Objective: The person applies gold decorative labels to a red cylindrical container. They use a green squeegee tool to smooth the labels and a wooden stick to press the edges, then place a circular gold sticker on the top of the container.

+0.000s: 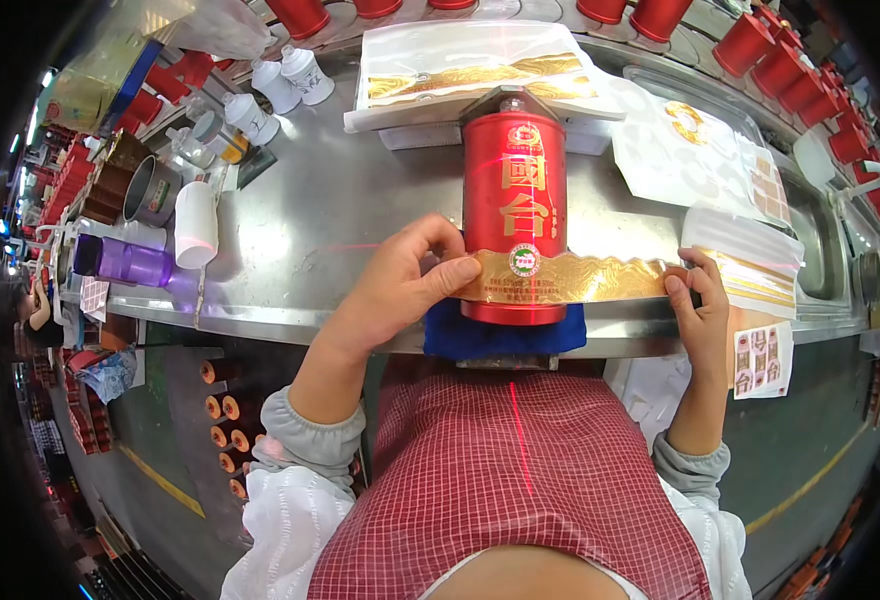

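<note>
A red bottle (485, 190) with gold characters lies in front of me on a blue cloth (440, 335) at the bench's near edge. A gold label strip (595, 277) with a wavy upper edge lies across the bottle's lower part and stretches out to the right. My left hand (415, 275) presses the strip's left part against the bottle, thumb on it and fingers curled. My right hand (698, 300) pinches the strip's free right end, off to the right of the bottle. A thin red light line runs down the bottle and my checked apron.
Gold label sheets (480, 70) lie behind the bottle, and white sheets (680, 150) lie to the right by a sink (820, 230). Several white bottles (305, 75), a purple bottle (135, 262) and a paper roll (197, 225) stand or lie left. Several red bottles (745, 42) line the back.
</note>
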Action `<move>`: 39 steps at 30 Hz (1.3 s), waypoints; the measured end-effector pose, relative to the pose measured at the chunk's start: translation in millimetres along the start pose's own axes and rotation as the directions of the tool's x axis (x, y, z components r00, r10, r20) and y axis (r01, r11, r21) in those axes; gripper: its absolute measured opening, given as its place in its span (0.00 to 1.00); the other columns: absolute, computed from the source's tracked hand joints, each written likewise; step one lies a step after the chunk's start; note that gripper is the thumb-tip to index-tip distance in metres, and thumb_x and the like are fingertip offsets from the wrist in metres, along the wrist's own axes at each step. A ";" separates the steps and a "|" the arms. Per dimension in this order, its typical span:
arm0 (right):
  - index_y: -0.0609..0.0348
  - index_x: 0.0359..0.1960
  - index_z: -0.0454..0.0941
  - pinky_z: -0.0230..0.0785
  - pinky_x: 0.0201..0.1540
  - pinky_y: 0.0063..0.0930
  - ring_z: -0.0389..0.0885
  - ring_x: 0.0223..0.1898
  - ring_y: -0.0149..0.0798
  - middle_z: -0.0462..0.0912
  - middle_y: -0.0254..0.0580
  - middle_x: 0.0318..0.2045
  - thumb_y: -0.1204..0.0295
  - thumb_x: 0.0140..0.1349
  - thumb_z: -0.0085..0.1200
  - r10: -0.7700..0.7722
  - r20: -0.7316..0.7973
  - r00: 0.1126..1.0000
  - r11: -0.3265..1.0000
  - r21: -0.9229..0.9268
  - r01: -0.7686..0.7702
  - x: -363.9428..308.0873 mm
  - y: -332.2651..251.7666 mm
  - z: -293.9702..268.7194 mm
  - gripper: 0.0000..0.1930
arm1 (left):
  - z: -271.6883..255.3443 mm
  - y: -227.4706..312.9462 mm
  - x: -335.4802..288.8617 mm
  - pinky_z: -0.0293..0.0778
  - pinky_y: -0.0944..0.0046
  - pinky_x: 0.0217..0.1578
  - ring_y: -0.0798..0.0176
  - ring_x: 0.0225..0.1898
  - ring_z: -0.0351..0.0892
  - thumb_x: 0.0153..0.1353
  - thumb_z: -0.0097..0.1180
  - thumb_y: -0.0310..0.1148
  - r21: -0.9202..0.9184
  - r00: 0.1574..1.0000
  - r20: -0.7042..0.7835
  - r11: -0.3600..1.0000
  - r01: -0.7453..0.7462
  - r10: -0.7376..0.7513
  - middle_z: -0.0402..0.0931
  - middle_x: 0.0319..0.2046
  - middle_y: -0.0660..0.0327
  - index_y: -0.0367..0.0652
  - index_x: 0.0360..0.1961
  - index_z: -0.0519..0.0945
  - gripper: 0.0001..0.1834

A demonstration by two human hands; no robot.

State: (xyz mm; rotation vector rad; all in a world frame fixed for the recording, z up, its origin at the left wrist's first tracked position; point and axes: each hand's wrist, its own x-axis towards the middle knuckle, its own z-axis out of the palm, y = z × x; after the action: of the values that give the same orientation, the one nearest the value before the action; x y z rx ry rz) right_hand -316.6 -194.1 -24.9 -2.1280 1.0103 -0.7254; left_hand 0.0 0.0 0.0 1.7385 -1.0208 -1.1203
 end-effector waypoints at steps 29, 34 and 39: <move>0.66 0.27 0.75 0.62 0.53 0.28 0.72 0.53 0.39 0.77 0.47 0.46 0.70 0.63 0.57 0.040 0.144 0.989 0.954 0.288 -0.081 2.3 -11.1 -6.9 0.11 | 78.7 12.3 -35.8 0.56 0.40 0.64 0.32 0.62 0.65 0.62 0.56 0.34 0.818 0.658 -0.106 0.442 -0.368 0.745 0.63 0.61 0.34 0.21 0.65 0.56 0.37; 0.67 0.28 0.76 0.63 0.52 0.27 0.73 0.51 0.37 0.77 0.47 0.46 0.70 0.63 0.56 -0.008 0.167 0.986 0.945 0.325 -0.047 6.1 -12.3 -4.0 0.11 | 81.6 -9.4 -31.5 0.58 0.43 0.63 0.35 0.62 0.66 0.60 0.58 0.27 0.559 0.655 -0.305 0.687 -0.464 0.691 0.66 0.60 0.36 0.23 0.65 0.59 0.35; 0.67 0.32 0.79 0.63 0.52 0.27 0.73 0.49 0.34 0.76 0.45 0.47 0.71 0.63 0.56 -0.042 0.211 0.977 0.911 0.411 -0.049 10.8 -15.6 3.5 0.09 | 75.1 3.4 -36.3 0.66 0.51 0.60 0.36 0.61 0.67 0.60 0.58 0.27 0.853 0.638 -0.123 0.410 -0.324 0.760 0.68 0.59 0.39 0.24 0.64 0.61 0.33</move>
State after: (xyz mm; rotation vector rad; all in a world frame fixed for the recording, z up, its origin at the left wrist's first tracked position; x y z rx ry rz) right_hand -301.3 -194.3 -13.2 -1.7854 0.6724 -0.6255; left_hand -81.4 17.1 -7.4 1.8696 -1.7140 0.3510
